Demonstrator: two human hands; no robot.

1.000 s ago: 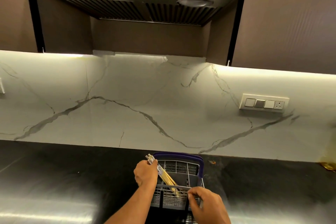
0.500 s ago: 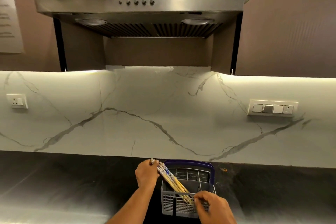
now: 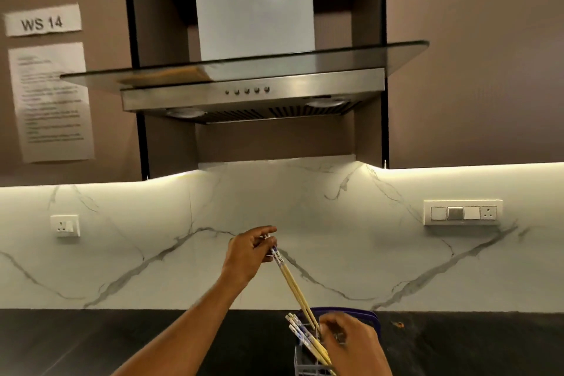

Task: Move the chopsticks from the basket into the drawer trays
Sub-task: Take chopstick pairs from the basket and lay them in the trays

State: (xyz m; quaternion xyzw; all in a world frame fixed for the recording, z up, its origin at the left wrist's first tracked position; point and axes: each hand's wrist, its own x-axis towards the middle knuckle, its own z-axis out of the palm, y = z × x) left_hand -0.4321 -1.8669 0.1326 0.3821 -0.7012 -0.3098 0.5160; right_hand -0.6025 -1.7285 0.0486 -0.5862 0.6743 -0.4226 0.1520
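The left hand (image 3: 248,253) pinches light, stiff chopsticks (image 3: 293,284) by their patterned tops; the right hand (image 3: 351,342) curls around the rest below, at the basket (image 3: 305,366).

Chopsticks (image 3: 294,285) seemingly wood; glossy marble backsplash (image 3: 305,223)

I see bare black counter (image 3: 122,342) left of the basket (image 3: 305,366); the marble backsplash (image 3: 305,238) closes the rear; the range hood (image 3: 253,94) overhangs well above; leaning chopsticks (image 3: 294,287) cross the basket mouth.
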